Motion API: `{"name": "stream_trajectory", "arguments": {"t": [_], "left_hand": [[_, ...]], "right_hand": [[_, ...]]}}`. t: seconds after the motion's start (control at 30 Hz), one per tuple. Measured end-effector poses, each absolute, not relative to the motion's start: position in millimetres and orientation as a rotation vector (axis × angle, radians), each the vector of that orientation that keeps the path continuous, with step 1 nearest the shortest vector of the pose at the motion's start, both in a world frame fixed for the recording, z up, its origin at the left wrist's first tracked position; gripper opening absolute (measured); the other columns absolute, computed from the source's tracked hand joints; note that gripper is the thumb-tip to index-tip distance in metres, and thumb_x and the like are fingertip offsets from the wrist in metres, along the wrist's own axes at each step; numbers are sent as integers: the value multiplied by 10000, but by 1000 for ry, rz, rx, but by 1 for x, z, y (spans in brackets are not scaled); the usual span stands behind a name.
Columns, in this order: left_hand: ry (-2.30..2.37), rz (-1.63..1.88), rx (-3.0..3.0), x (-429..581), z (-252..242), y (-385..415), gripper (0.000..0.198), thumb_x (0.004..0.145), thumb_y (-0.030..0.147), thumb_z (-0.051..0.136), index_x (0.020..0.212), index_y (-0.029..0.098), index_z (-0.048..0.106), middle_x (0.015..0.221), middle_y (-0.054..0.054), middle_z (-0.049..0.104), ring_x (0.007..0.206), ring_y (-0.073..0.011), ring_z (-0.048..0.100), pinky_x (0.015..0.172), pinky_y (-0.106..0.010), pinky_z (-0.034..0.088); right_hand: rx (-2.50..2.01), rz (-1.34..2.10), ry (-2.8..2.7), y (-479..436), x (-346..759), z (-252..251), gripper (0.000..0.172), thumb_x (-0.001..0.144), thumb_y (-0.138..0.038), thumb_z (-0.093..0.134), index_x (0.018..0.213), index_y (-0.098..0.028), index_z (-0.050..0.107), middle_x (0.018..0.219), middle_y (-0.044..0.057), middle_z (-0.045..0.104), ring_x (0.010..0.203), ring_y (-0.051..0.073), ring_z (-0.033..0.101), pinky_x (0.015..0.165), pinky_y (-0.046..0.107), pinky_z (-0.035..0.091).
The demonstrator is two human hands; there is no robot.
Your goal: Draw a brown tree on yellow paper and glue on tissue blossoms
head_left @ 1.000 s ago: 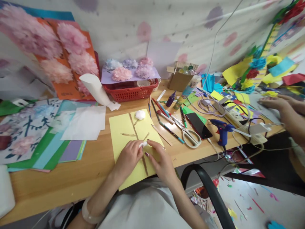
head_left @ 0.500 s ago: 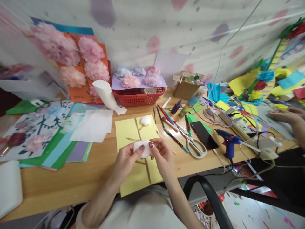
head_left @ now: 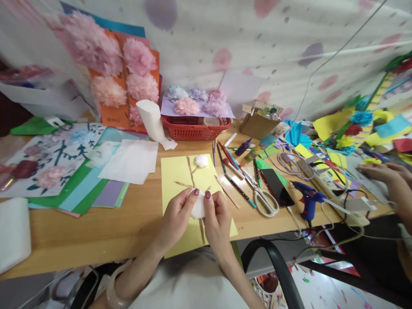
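The left hand (head_left: 177, 211) and right hand (head_left: 218, 216) both pinch a white piece (head_left: 198, 209) between thumbs and fingers, over the yellow sheet (head_left: 172, 171) on the worktop (head_left: 128, 231). Brown branches (head_left: 189, 167) run along the sheet, with a white puff (head_left: 201, 161) near its far edge. To the right lie scissors (head_left: 266, 203), a phone (head_left: 277, 187) and a glue gun (head_left: 308, 201). Left of the sheet is white paper (head_left: 130, 161). Farther back, a red basket (head_left: 196, 132) sits under a lilac card (head_left: 168, 107) bearing fluffy flowers (head_left: 186, 106).

Matt yellow paper (head_left: 176, 171), glossy phone (head_left: 277, 187).
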State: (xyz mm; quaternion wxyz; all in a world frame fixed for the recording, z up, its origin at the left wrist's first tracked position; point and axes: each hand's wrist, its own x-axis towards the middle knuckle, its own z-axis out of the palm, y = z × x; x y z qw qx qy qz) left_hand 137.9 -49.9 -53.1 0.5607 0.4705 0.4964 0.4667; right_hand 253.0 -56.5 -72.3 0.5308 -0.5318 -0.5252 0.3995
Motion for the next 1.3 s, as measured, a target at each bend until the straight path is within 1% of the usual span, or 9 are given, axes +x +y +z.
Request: {"name": "stream_trajectory", "arguments": {"t": [0.1,0.2,0.37,0.5,0.6,0.7,0.97,1.07,1.3], "left_hand": [[1215,1042,1333,135,-49,-53,382,941,452,446,661,194,408,595,56,391,549,-93,371,506,-216,294],[1189,983,1457,133,-49,-54,393,958,429,409,648,188,419,595,47,423,559,-98,384,522,-228,287],[1113,956,1187,136,-52,-55,447,935,570,375,725,190,481,628,41,426,571,-114,393,517,-232,313],[1057,922,1114,135,-54,-58,435,892,604,451,751,193,483,648,45,407,594,-116,392,536,-227,319],[1104,933,1211,131,-52,-61,402,921,550,437,727,199,457,647,46,398,597,-116,385,544,-225,312],[1157,929,1352,128,-50,-60,408,944,508,412,679,199,432,630,41,416,589,-117,396,551,-233,305],[1075,886,1140,125,-51,-59,427,920,575,409,745,194,487,677,22,465,646,-135,449,593,-239,364],[1050,863,1171,123,-50,-62,371,903,540,485,786,189,509,695,29,470,662,-126,446,608,-225,366],[1181,1028,1164,130,-51,-60,379,921,521,449,723,198,479,644,36,465,593,-123,452,548,-225,360]], "right_hand": [[-1271,1102,-1297,-56,258,-67,362,971,-456,430,704,-216,389,600,-58,371,530,97,346,475,231,270],[-1197,1222,-1442,-53,264,-61,410,962,-481,435,665,-200,411,588,-50,352,533,94,323,470,230,251],[-1207,1148,-1335,-56,257,-66,438,960,-495,429,638,-202,381,559,-48,342,506,91,306,458,236,236],[-1262,1114,-1208,-55,252,-72,483,936,-556,437,610,-205,372,544,-44,354,501,94,313,463,240,252],[-1278,1302,-1172,-49,257,-67,529,878,-626,485,578,-207,364,516,-49,338,473,90,295,435,236,236],[-1278,1466,-1259,-45,263,-62,553,873,-658,459,570,-198,406,495,-37,385,456,97,352,424,234,253],[-1339,1224,-1225,-49,251,-62,557,907,-621,433,546,-204,352,473,-42,354,437,84,318,418,233,229],[-1339,1239,-1165,-51,252,-61,569,911,-639,402,550,-200,387,474,-33,391,439,94,356,420,233,264],[-1267,1272,-1310,-63,253,-71,482,937,-574,429,676,-181,529,497,-38,453,462,105,436,450,224,328]]}}
